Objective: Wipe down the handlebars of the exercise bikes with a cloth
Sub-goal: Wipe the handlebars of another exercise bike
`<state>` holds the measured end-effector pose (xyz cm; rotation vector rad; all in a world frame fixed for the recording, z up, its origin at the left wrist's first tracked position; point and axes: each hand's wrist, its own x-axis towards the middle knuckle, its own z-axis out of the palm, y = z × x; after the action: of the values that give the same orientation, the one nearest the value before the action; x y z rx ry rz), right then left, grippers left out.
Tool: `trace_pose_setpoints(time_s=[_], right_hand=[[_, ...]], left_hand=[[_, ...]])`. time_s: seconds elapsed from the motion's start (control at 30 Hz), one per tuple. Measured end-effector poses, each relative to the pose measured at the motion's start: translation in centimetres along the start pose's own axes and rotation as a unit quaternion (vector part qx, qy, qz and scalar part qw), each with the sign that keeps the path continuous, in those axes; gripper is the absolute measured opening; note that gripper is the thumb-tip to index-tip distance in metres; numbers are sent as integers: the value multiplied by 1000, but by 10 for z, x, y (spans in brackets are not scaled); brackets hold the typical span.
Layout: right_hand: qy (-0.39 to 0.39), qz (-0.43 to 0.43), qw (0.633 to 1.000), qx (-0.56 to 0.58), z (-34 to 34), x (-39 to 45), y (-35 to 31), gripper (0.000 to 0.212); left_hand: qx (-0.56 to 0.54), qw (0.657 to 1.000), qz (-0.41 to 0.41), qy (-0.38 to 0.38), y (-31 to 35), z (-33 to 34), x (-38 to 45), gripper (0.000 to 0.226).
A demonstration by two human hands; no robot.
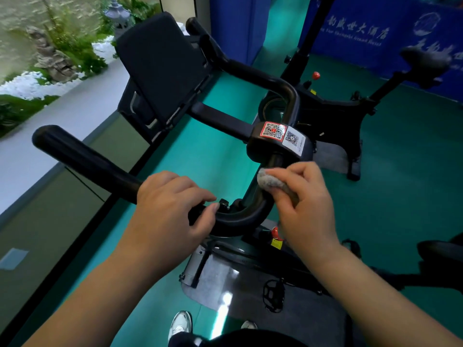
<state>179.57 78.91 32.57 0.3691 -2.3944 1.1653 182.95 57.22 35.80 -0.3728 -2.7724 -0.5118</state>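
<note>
Green floor lies under the bikes. Near the middle, the soft, light grey cloth (276, 184) bends round the hard, smooth black handlebar (240, 216). The right hand (304, 201) pinches it; bunching probably grips best. The left hand (172, 204) curls round the bar's left side.

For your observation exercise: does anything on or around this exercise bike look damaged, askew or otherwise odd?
Nothing stands out. The left hand holds the handlebar, the right hand presses a grey cloth on it, and both QR stickers lie flat.

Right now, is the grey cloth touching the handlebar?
Touching. The head view shows the right hand pressing the grey cloth onto the black handlebar.
</note>
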Motion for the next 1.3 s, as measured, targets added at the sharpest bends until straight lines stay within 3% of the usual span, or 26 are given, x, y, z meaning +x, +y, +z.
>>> trace_pose_setpoints(time_s=[0.13,0.3,0.43,0.53,0.73,0.97,1.13,1.3], right_hand=[[-4,-16,1000,9,0,4,7,22],[80,85,992,42,11,30,20,16],[93,174,971,138,21,-16,12,9],[76,253,943,203,23,-37,0,6],[131,430,849,279,35,6,5,15],[88,479,812,321,44,-31,-24,17],[138,486,799,326,43,12,-6,21],[89,524,733,425,47,-19,-21,27]], left_hand=[[8,1000,-7,0,3,0,2,30],[21,1000,-23,-4,6,0,2,30],[35,999,-26,-5,6,1,0,30],[47,999,-26,3,7,2,0,30],[59,998,-20,7,8,2,-2,32],[70,997,-5,17,4,4,-1,31],[73,997,5,25,4,5,0,30],[68,997,12,30,3,5,-1,29]])
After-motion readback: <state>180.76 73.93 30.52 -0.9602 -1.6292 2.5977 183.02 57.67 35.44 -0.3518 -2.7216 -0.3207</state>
